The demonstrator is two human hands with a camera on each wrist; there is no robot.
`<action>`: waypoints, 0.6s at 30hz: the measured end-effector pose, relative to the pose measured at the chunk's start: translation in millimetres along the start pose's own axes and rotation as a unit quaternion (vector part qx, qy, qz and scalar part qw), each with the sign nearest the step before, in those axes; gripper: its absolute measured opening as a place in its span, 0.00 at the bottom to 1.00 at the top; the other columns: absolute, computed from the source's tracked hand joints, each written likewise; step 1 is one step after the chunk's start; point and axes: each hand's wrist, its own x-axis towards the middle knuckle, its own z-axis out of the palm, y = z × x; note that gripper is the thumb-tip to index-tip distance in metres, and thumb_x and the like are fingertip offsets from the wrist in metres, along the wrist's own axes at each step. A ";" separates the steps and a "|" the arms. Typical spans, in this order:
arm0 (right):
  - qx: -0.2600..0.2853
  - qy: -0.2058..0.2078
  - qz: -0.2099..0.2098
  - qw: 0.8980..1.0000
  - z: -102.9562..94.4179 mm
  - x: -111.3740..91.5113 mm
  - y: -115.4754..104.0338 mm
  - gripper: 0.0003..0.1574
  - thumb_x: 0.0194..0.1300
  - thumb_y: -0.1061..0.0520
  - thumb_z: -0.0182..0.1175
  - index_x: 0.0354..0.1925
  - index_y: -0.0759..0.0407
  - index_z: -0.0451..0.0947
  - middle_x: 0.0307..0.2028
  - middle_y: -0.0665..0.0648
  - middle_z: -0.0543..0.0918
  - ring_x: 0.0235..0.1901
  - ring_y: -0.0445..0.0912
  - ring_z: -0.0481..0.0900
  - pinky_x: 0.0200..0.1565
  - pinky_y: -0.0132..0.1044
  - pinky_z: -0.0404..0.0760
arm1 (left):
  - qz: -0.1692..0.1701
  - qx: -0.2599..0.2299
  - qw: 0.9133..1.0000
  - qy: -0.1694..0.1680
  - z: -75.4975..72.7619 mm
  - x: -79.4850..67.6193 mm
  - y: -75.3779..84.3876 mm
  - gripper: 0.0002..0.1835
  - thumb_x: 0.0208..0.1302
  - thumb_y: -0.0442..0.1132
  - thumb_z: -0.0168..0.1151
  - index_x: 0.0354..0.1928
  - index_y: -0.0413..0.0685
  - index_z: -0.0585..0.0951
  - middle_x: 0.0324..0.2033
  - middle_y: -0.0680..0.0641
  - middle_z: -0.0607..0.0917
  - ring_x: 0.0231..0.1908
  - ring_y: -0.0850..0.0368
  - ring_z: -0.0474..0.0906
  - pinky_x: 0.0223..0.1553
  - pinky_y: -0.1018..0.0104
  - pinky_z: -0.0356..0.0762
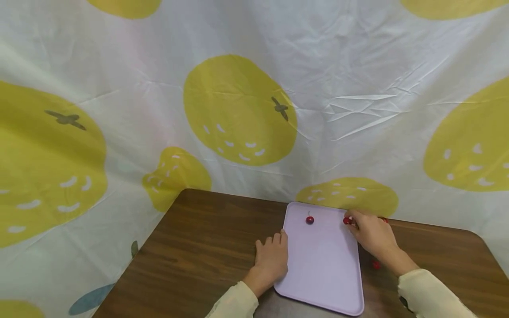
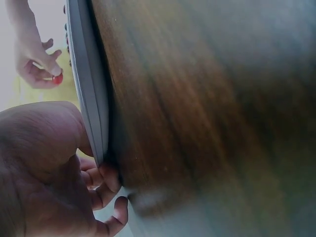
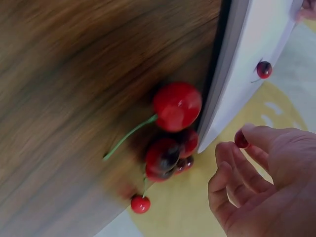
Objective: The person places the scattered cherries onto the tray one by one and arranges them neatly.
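My right hand (image 1: pixel 374 232) pinches a small red cherry (image 1: pixel 347 220) between thumb and fingertips, above the far right corner of a pale lilac tray (image 1: pixel 318 260). In the right wrist view this cherry (image 3: pixel 241 139) is partly covered by the thumb. Another dark red cherry (image 1: pixel 309 220) with a thin stem lies on the tray near its far edge. At the tray's left edge, my left hand (image 1: pixel 271 256) holds the rim; its curled fingers (image 2: pixel 106 185) meet the edge in the left wrist view.
Several cherries lie on the wooden table (image 1: pixel 214 247) right of the tray, among them a bright red one (image 3: pixel 177 106) with a green stem and a small one (image 3: pixel 140 204). Behind the table hangs a white cloth (image 1: pixel 338 88) with yellow fruit prints.
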 end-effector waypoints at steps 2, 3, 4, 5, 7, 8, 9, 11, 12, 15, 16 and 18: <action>0.003 -0.009 -0.001 1.000 3.1 2.8 -3.9 0.14 0.63 0.60 0.73 0.48 0.52 0.85 0.39 0.57 0.91 0.36 0.54 0.89 0.29 0.52 0.81 | -0.001 0.004 1.000 0.001 0.0 0.4 0.2 0.42 0.65 0.46 0.72 0.78 0.46 0.66 0.62 0.48 0.81 0.58 0.49 0.81 0.58 0.40 0.76; 0.004 -0.012 -0.002 1.000 4.7 4.3 -6.0 0.14 0.63 0.60 0.73 0.48 0.53 0.85 0.39 0.57 0.91 0.36 0.54 0.89 0.29 0.52 0.82 | -0.002 0.005 1.000 0.002 0.0 0.6 0.1 0.42 0.65 0.46 0.72 0.78 0.46 0.66 0.62 0.48 0.82 0.58 0.49 0.81 0.58 0.40 0.76; 0.003 -0.015 -0.003 1.000 6.5 5.7 -8.0 0.14 0.63 0.60 0.73 0.47 0.53 0.85 0.38 0.56 0.92 0.36 0.54 0.89 0.29 0.51 0.82 | -0.002 0.007 1.000 0.003 0.6 0.5 0.1 0.42 0.65 0.46 0.71 0.78 0.46 0.66 0.62 0.48 0.82 0.58 0.49 0.81 0.58 0.41 0.76; 0.004 -0.018 -0.004 1.000 8.3 7.1 -10.1 0.14 0.63 0.60 0.74 0.47 0.53 0.85 0.38 0.56 0.92 0.36 0.55 0.90 0.29 0.51 0.82 | -0.003 0.009 1.000 0.003 1.0 0.5 0.0 0.42 0.65 0.47 0.71 0.78 0.46 0.66 0.62 0.49 0.82 0.58 0.49 0.81 0.58 0.41 0.76; 0.009 -0.026 -0.004 1.000 11.1 9.8 -14.8 0.14 0.63 0.60 0.74 0.47 0.53 0.85 0.38 0.55 0.92 0.36 0.55 0.90 0.29 0.51 0.82 | -0.003 0.010 1.000 0.005 1.6 0.5 -0.1 0.41 0.66 0.47 0.71 0.78 0.46 0.66 0.62 0.49 0.82 0.57 0.49 0.81 0.58 0.41 0.76; 0.015 -0.029 -0.004 0.999 12.3 11.1 -17.0 0.14 0.63 0.60 0.74 0.47 0.53 0.85 0.38 0.55 0.92 0.36 0.55 0.90 0.30 0.51 0.82 | -0.002 0.009 1.000 0.006 1.8 0.5 -0.2 0.41 0.66 0.47 0.71 0.78 0.46 0.67 0.62 0.48 0.82 0.58 0.49 0.82 0.58 0.41 0.76; 0.022 -0.034 -0.005 0.999 13.9 12.4 -19.1 0.14 0.63 0.61 0.74 0.46 0.54 0.85 0.38 0.55 0.92 0.37 0.54 0.90 0.31 0.51 0.83 | -0.002 0.008 1.000 0.006 1.7 0.6 -0.3 0.40 0.67 0.47 0.70 0.78 0.46 0.67 0.62 0.48 0.82 0.58 0.49 0.82 0.58 0.41 0.76; 0.041 -0.047 -0.009 0.998 17.0 15.0 -23.0 0.13 0.63 0.62 0.74 0.46 0.54 0.85 0.38 0.55 0.91 0.38 0.54 0.90 0.34 0.51 0.84 | -0.002 0.004 1.000 0.005 1.6 0.8 -0.6 0.39 0.67 0.46 0.69 0.78 0.46 0.67 0.62 0.48 0.82 0.58 0.49 0.82 0.57 0.41 0.77; 0.051 -0.054 -0.013 0.997 18.6 16.3 -24.8 0.13 0.63 0.63 0.73 0.45 0.55 0.84 0.38 0.55 0.91 0.39 0.53 0.89 0.36 0.51 0.84 | -0.002 0.001 1.000 0.004 1.3 0.8 -0.8 0.39 0.68 0.46 0.69 0.77 0.46 0.67 0.63 0.48 0.82 0.58 0.49 0.82 0.57 0.41 0.77; 0.071 -0.069 -0.026 0.995 23.9 19.9 -28.7 0.12 0.62 0.65 0.73 0.43 0.56 0.84 0.36 0.54 0.90 0.38 0.50 0.88 0.39 0.49 0.85 | -0.004 -0.004 1.000 0.002 1.3 1.3 -1.4 0.39 0.67 0.45 0.69 0.77 0.47 0.67 0.63 0.49 0.82 0.58 0.49 0.82 0.55 0.43 0.77; 0.074 -0.071 -0.031 0.994 25.6 21.0 -29.5 0.12 0.62 0.66 0.73 0.42 0.56 0.84 0.35 0.53 0.90 0.38 0.49 0.88 0.39 0.48 0.85 | -0.004 -0.006 1.000 0.003 1.6 1.6 -1.5 0.39 0.67 0.45 0.69 0.77 0.47 0.67 0.63 0.49 0.82 0.58 0.49 0.82 0.54 0.43 0.77; 0.075 -0.069 -0.044 0.994 28.6 23.2 -30.9 0.12 0.61 0.66 0.74 0.41 0.56 0.84 0.34 0.52 0.89 0.36 0.47 0.87 0.38 0.46 0.84 | -0.003 -0.009 1.000 0.005 1.8 2.2 -1.7 0.39 0.66 0.45 0.70 0.77 0.47 0.67 0.62 0.49 0.82 0.58 0.49 0.82 0.53 0.43 0.77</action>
